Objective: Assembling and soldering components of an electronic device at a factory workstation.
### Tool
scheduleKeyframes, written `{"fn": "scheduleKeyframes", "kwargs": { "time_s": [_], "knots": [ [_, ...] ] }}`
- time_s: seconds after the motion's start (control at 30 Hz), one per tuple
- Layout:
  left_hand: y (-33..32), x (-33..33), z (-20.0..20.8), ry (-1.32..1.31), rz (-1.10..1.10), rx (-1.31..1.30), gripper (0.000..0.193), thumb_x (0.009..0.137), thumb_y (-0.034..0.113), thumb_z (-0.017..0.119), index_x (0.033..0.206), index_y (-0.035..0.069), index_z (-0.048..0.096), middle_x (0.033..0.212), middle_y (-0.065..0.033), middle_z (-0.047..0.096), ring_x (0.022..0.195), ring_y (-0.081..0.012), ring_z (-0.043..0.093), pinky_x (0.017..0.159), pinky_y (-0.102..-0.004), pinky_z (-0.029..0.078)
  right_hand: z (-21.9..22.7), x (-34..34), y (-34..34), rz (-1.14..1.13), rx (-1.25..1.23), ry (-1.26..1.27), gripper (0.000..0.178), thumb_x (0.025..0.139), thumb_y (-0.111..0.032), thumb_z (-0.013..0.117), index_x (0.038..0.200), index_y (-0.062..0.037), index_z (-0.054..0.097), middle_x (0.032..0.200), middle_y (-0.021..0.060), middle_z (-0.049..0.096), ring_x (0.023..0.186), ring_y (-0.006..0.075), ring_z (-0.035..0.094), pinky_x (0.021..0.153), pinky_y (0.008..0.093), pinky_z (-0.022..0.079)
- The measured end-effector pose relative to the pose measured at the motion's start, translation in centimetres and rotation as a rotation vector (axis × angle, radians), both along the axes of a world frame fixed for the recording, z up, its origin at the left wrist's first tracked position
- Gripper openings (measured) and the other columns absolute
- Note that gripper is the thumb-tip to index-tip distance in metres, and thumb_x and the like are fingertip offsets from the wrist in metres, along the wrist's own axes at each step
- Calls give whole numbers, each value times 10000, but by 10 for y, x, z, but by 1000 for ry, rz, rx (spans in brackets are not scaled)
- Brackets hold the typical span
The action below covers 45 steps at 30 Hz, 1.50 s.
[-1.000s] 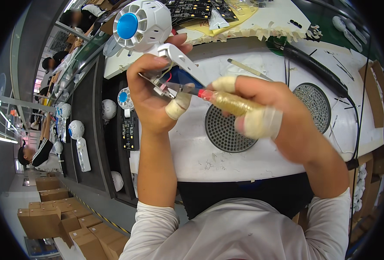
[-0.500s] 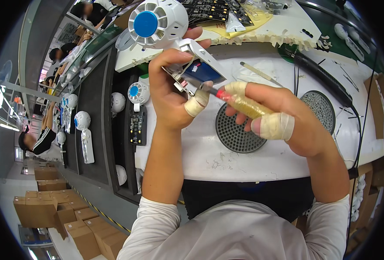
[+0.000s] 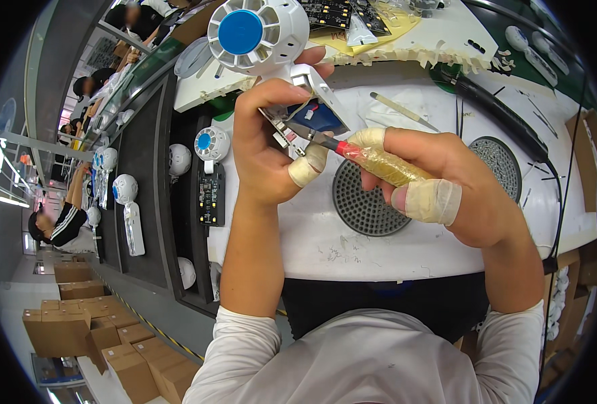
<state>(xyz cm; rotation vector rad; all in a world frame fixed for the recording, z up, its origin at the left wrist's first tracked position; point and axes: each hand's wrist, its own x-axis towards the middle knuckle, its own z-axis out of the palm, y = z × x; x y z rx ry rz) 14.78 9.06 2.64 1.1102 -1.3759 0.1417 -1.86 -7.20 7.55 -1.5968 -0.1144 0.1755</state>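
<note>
My left hand (image 3: 265,148) grips a small white plastic part with a blue block and a circuit board inside it (image 3: 308,111), raised above the white bench. My right hand (image 3: 446,185), with tape on two fingers, holds a tool with a yellowish taped handle and a red collar (image 3: 372,161). Its metal tip touches the inside of the part, next to my taped left thumb. Just behind the part stands a white round fan head with a blue centre (image 3: 255,34).
A white bench (image 3: 379,249) carries two round dark grilles (image 3: 366,202) (image 3: 504,161), a black cable (image 3: 494,111) and a thin stick (image 3: 403,111). Circuit boards (image 3: 342,13) lie at the back. White fan units (image 3: 127,202) ride a dark conveyor on the left, with other people beyond. Cardboard boxes (image 3: 103,337) sit below left.
Both hands with the part and tool have shifted slightly right and up in view. The tool tip stays at the part.
</note>
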Motion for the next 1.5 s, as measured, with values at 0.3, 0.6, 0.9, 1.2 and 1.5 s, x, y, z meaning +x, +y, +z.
{"fn": "scheduleKeyframes", "kwargs": {
  "time_s": [0.3,0.6,0.9,1.2,1.5],
  "knots": [
    [0,-4,0,55,62,5,555,724,100,785,1162,79,445,1315,-296,485,1149,-330,586,915,-374,495,-7,-3,9,-94,25,-42,591,809,-315,606,1266,53,537,961,55,587,877,117,524,756,244,435],
    [-1,-4,0,-2,97,2,572,751,112,782,1180,98,403,1342,-333,436,1166,-365,572,925,-405,515,-5,-2,15,-108,62,-37,660,816,-361,629,1317,45,488,1003,55,585,865,113,522,764,236,444],
    [-3,-7,0,51,43,-52,570,737,124,762,1200,65,435,1367,-323,420,1189,-337,560,957,-381,478,-7,-2,12,-53,17,-39,624,818,-367,632,1285,33,523,988,51,593,827,98,523,748,234,453],
    [0,-3,2,-31,38,25,597,759,128,774,1209,109,383,1370,-363,380,1189,-400,547,944,-468,512,-7,-2,11,-48,17,-56,558,825,-326,618,1248,31,546,962,41,590,828,89,518,755,226,447],
    [-1,-5,1,-55,78,44,568,749,78,770,1174,98,393,1360,-354,408,1174,-383,565,928,-434,521,-2,-3,13,-96,31,-2,518,824,-274,595,1239,33,547,930,34,577,785,85,514,668,205,432]
  ]
}}
